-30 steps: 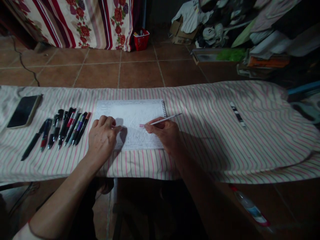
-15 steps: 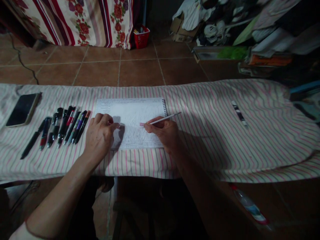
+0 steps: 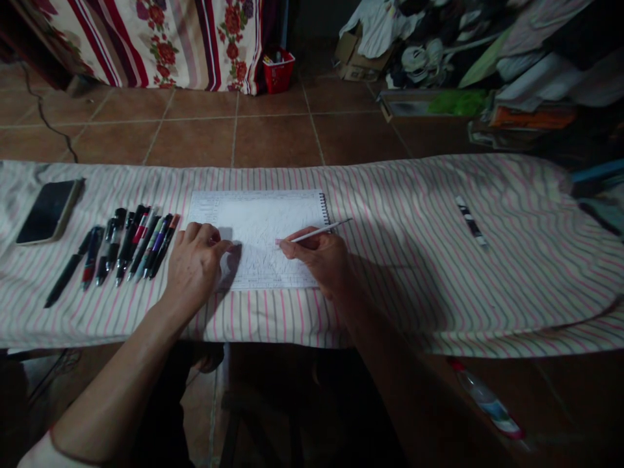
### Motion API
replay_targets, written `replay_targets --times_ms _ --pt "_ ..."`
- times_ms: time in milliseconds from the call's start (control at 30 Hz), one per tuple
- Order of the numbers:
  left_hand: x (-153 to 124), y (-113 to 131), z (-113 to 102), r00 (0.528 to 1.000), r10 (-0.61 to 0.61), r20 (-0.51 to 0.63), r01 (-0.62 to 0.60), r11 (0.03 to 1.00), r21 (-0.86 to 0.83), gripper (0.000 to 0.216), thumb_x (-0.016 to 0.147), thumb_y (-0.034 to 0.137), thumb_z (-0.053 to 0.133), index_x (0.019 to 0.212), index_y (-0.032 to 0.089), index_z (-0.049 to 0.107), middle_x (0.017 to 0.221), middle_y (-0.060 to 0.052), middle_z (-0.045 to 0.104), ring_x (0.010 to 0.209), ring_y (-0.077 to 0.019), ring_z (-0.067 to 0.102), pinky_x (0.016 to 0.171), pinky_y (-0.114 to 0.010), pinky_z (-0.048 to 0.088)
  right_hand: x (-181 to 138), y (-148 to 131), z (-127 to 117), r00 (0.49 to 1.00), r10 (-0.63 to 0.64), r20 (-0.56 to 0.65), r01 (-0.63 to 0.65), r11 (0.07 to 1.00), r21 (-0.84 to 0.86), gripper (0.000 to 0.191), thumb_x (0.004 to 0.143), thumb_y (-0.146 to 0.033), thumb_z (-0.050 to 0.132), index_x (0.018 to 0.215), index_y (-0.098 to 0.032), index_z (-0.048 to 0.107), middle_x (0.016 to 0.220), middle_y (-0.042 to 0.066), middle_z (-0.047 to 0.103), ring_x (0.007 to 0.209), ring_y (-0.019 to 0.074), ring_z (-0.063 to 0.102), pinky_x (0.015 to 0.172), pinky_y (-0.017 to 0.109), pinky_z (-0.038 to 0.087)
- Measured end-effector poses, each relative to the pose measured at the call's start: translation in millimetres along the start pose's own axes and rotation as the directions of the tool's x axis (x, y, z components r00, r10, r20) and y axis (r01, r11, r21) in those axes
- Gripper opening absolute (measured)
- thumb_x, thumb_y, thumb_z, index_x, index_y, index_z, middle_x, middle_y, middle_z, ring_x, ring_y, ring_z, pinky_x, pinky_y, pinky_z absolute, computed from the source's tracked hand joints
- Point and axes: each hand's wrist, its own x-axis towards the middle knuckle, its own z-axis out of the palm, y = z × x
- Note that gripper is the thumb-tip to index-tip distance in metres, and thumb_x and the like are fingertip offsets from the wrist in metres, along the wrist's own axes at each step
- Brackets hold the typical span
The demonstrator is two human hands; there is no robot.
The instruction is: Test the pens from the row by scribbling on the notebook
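My right hand (image 3: 322, 257) grips a thin white pencil (image 3: 319, 232) between thumb and fingers. Its pink eraser end is down at the page, and the dark tip points up to the right. Beneath lies a spiral-bound sketchbook (image 3: 266, 208), its coil on the right side, with faint pencil-like strokes over the lower half of the page. At the sketchbook's left part rests my left hand (image 3: 197, 257), fingers curled under and thumb stretched toward the middle. The undersides of its fingers are hidden; nothing shows in them.
Several pens (image 3: 139, 240) lie in a row left of the sketchbook, with a phone (image 3: 51, 211) beyond. A black-and-white stick-like item (image 3: 471, 222) is on the striped cloth (image 3: 404, 195) at right. On the floor are a plastic bottle (image 3: 490, 400) and a red basket (image 3: 279, 73).
The whole view has shifted slightly, so everything sits a little further right. Both hands keep nearly the same pose, and the pencil's eraser end stays at the page.
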Motion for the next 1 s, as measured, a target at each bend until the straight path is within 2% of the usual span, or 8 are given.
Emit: replay_targets --times_ms 233,367,433,533,600,667,800,1000 --pt "-0.6 -1.0 1.6 0.999 -0.026 0.024 0.027 0.999 -0.021 0.025 0.086 0.022 0.048 0.086 0.022 0.073 0.086 -0.011 0.062 0.084 -0.0271 0.048 0.081 -0.047 0.040 1.3 -0.2 3.3 1.000 0.009 0.000 -0.009 1.000 0.015 0.018 0.055 -0.026 0.079 0.063 -0.016 0.066 0.051 -0.003 0.063 0.049 0.0092 0.056 0.052 0.023 0.048" --pt "-2.6 -9.6 4.7 0.989 -0.148 0.013 0.147 0.955 -0.259 0.021 0.084 0.025 0.052 0.082 0.024 0.073 0.083 -0.008 0.062 0.084 -0.0250 0.051 0.089 -0.050 0.037 2.2 1.3 2.9 1.000 -0.025 0.003 0.025 1.000 0.009 0.017 0.057 -0.027 0.078 0.063 -0.016 0.066 0.053 -0.002 0.064 0.050 0.0093 0.057 0.051 0.023 0.047" --pt "-4.2 -12.0 4.5 0.958 -0.284 0.049 0.267 0.811 -0.521 0.015 0.081 0.027 0.058 0.082 0.025 0.072 0.082 -0.006 0.063 0.084 -0.0228 0.053 0.090 -0.047 0.038 2.5 1.1 2.3 1.000 -0.029 0.008 0.029 0.999 0.014 0.018 0.056 -0.028 0.079 0.063 -0.017 0.066 0.054 -0.002 0.064 0.051 0.0098 0.058 0.052 0.023 0.048" --pt "-6.3 -7.6 -0.7 0.884 -0.388 0.261 0.390 0.306 -0.868 0.013 0.078 0.030 0.065 0.088 0.026 0.071 0.090 -0.003 0.064 0.085 -0.0186 0.056 0.083 -0.036 0.043 3.5 -1.0 1.7 1.000 -0.023 -0.002 0.023 0.999 0.023 0.020 0.055 -0.030 0.079 0.063 -0.017 0.066 0.055 -0.002 0.065 0.052 0.0103 0.059 0.053 0.023 0.048" --pt "-7.0 -0.1 -7.1 0.868 -0.353 0.349 0.360 -0.035 -0.932 0.011 0.075 0.027 0.069 0.085 0.026 0.071 0.092 -0.002 0.063 0.086 -0.0156 0.056 0.080 -0.030 0.044 4.8 -2.8 1.5 0.999 -0.029 -0.013 0.030 0.999 0.029 0.021 0.056 -0.031 0.080 0.064 -0.017 0.066 0.055 -0.001 0.065 0.052 0.0107 0.059 0.053 0.024 0.049" --pt "-6.8 8.1 -14.1 0.876 -0.292 0.385 0.314 -0.262 -0.913 0.008 0.070 0.025 0.074 0.078 0.026 0.072 0.093 -0.001 0.063 0.090 -0.0149 0.056 0.078 -0.026 0.045 6.3 -4.2 1.4 0.998 -0.055 -0.026 0.056 0.997 0.047 0.023 0.056 -0.033 0.080 0.065 -0.017 0.066 0.054 -0.002 0.064 0.053 0.0119 0.061 0.055 0.025 0.049" --pt "-6.1 18.1 -24.5 0.904 -0.150 0.400 0.309 -0.417 -0.855 0.006 0.069 0.027 0.076 0.069 0.025 0.071 0.089 -0.002 0.062 0.094 -0.0167 0.058 0.078 -0.028 0.048 8.7 -4.4 1.1 0.996 -0.089 -0.030 0.091 0.994 0.060 0.026 0.056 -0.037 0.081 0.064 -0.017 0.066 0.054 -0.001 0.064 0.057 0.0161 0.066 0.056 0.027 0.051" --pt "-7.8 19.1 -25.0 0.923 -0.135 0.361 0.295 -0.355 -0.887 0.016 0.065 0.036 0.079 0.064 0.024 0.067 0.086 -0.004 0.059 0.104 -0.0251 0.057 0.090 -0.045 0.047 9.2 -3.2 -0.1 0.995 -0.096 -0.016 0.096 0.995 0.034 0.028 0.057 -0.041 0.079 0.065 -0.018 0.066 0.058 0.001 0.068 0.060 0.0180 0.067 0.057 0.029 0.053"
